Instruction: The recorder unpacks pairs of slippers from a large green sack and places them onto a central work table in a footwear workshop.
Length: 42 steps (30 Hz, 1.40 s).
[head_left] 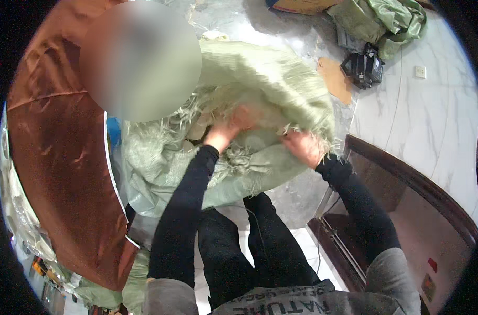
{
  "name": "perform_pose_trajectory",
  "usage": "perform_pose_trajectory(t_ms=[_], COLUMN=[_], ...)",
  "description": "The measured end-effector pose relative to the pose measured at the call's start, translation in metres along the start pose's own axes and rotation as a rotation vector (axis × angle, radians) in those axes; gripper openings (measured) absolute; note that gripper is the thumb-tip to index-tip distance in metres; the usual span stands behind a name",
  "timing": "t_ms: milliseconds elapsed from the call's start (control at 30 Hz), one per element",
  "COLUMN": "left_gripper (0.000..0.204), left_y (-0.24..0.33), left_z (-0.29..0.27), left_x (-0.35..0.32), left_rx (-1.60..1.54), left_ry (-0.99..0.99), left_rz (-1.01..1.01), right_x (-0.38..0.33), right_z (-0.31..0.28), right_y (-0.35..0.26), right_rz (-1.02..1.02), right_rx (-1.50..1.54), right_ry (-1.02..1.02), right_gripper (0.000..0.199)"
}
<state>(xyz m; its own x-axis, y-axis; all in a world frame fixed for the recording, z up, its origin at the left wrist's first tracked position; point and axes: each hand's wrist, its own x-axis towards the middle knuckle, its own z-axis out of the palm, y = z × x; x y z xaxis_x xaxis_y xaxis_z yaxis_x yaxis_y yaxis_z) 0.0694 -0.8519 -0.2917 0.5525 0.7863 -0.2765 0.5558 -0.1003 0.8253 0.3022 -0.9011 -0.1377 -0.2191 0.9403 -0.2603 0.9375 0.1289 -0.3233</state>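
Clearly, the sack is woven plastic, pale green, crumpled, w/ frayed strips round its open mouth; it is on grey floor, before the legs. L hand reaches in the mouth, blurred, so its grip I can't tell; R hand grasps the frayed rim. Left: shiny, smooth brown cloth w/ white edge. Right: dark wood frame; farther, flat cardboard & black objects. A round blur hides part of the sack.
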Motion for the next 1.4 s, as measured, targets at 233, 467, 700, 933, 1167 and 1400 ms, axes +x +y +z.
perform_pose_trajectory(t_ms=[233,467,700,933,1167,1400], left_gripper=[0.052,0.067,0.063,0.051,0.05,0.055], left_y=[0.048,0.062,0.008,0.051,0.143,0.184], left_z=[0.043,0.029,0.025,0.009,-0.093,-0.304], left_x=[-0.019,-0.021,0.048,-0.044,-0.192,-0.275], left_rx=[-0.487,-0.282,-0.04,-0.337,-0.333,-0.6], left_ry=[0.415,0.227,-0.468,0.046,0.012,0.397], left_rz=[-0.324,-0.56,-0.482,-0.448,-0.151,-0.318], right_x=[-0.004,0.061,0.059,0.054,0.031,0.002], right_z=[-0.009,-0.042,-0.037,-0.038,0.004,0.049], right_y=[0.075,0.04,0.052,0.041,0.064,0.081], right_rz=[0.256,0.585,0.481,0.548,0.465,0.413], right_rx=[0.252,1.293,1.223,1.394,1.174,0.668], right_ry=[-0.072,0.57,0.362,0.24,0.136,0.093], right_gripper=[0.032,0.025,0.024,0.024,0.034,0.05])
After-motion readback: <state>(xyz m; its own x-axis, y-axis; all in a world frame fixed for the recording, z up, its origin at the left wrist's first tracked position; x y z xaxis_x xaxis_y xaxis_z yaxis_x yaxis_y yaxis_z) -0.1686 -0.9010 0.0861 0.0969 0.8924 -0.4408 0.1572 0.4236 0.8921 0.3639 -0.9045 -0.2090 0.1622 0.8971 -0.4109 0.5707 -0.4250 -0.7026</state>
